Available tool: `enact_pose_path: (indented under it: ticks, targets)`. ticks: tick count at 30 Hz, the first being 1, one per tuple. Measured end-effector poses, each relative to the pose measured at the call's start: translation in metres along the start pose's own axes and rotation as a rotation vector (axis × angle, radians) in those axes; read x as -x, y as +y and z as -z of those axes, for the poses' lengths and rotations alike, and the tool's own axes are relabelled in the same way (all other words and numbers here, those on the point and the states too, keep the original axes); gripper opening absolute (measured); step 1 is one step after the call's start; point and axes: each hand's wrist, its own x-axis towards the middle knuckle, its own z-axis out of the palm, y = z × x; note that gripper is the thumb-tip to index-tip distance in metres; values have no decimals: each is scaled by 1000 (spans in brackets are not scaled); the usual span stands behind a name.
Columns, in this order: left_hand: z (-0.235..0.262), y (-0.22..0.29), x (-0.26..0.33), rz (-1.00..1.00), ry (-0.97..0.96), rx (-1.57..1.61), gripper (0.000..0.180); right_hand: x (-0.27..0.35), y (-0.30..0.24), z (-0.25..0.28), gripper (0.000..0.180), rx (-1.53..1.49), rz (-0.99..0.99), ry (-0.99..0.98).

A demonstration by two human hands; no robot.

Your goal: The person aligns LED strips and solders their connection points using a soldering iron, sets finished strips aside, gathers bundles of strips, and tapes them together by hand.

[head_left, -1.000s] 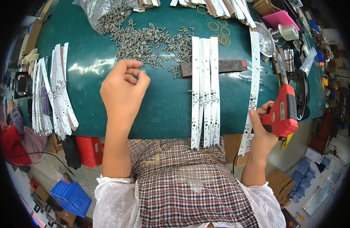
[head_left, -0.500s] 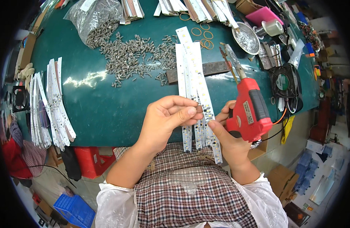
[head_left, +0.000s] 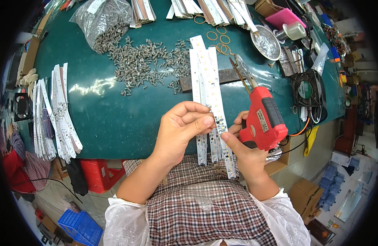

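Observation:
My left hand (head_left: 176, 131) is closed in a pinch at the left edge of a long white LED strip board (head_left: 217, 104); what sits between its fingertips is too small to make out. My right hand (head_left: 248, 153) wraps the handle of a red soldering gun (head_left: 259, 119), and its thumb rests against the strip board. The gun's metal tip (head_left: 240, 74) points up and away, apart from the board. Beneath the top strip lie more LED strip boards (head_left: 201, 149), their near ends jutting over the table edge.
Small metal parts (head_left: 139, 65) lie heaped beside a plastic bag (head_left: 100, 18). A dark flat bar (head_left: 232, 75) passes under the strips. Rubber bands (head_left: 224, 39), a metal dish (head_left: 266, 42), a solder spool (head_left: 295, 30) and a black fan (head_left: 307, 88) stand right. More strips (head_left: 64, 115) lie left.
The soldering gun has shifted slightly left and nearer to me with my right hand. The top strip board has slid a little toward me. My left hand stays pinched at its edge.

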Motion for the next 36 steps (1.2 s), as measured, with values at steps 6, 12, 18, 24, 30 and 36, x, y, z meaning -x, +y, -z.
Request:
enact_pose_path:
  ticks: [6,12,18,24,30,36]
  targets:
    - [1,-3,-2,-5,-7,3,23,0,0,0,54,-26,-29,0]
    - [-1,-2,-2,-27,19,-26,23,0,-2,0,49,2,-10,-51]
    - [-7,-5,0,-93,81,-47,20,3,14,1,49,202,86,-135]
    - [-3,-3,-3,-147,108,-138,17,2,33,1,51,305,267,-50]
    - [26,11,-16,-224,244,-372,17,6,24,9,54,293,240,2]
    - [35,6,-20,-206,333,-620,23,13,8,28,42,503,234,-131]
